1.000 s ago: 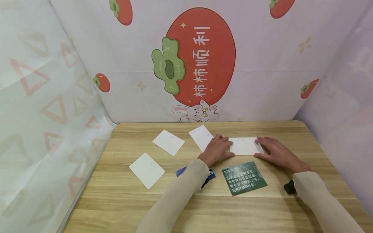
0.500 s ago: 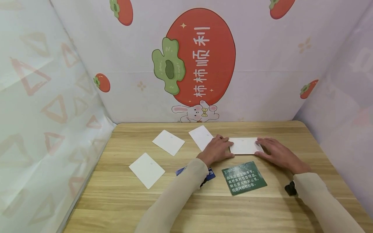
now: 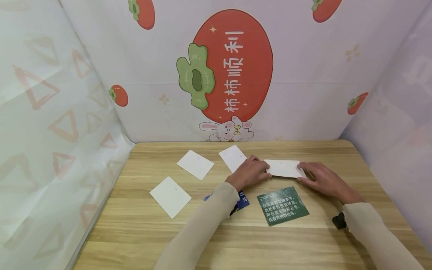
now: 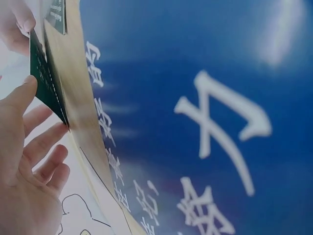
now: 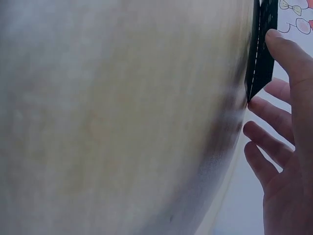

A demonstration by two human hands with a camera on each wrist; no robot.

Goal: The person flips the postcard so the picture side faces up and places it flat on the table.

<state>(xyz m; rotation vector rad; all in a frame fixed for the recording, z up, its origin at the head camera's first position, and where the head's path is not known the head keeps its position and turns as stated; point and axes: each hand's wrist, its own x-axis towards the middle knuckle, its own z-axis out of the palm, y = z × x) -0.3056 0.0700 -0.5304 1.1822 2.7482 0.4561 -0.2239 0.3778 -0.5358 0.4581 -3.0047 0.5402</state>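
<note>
A card (image 3: pixel 285 168), white on top, is held by its two short ends at the back right of the table. My left hand (image 3: pixel 249 172) pinches its left end and my right hand (image 3: pixel 324 180) its right end. In the left wrist view the underside of this card (image 4: pixel 43 83) shows dark green, with thumb and fingers of the left hand (image 4: pixel 24 166) at its edges. The right wrist view has the same dark face (image 5: pixel 264 49), tilted up from the wood. Below it lies a green card (image 3: pixel 283 206) with white writing.
A blue card (image 3: pixel 243 202) with white writing lies partly under the left sleeve (image 3: pixel 206 225). White cards lie to the left: one in front (image 3: pixel 170 197), one farther back (image 3: pixel 195 165), and one (image 3: pixel 232 158) partly behind the left hand. A printed cloth (image 3: pixel 303 112) stands behind the wooden table (image 3: pixel 128 232).
The held card's near edge has lifted, and its white face now tilts. Both hands have shifted slightly with it. The other cards lie as before.
</note>
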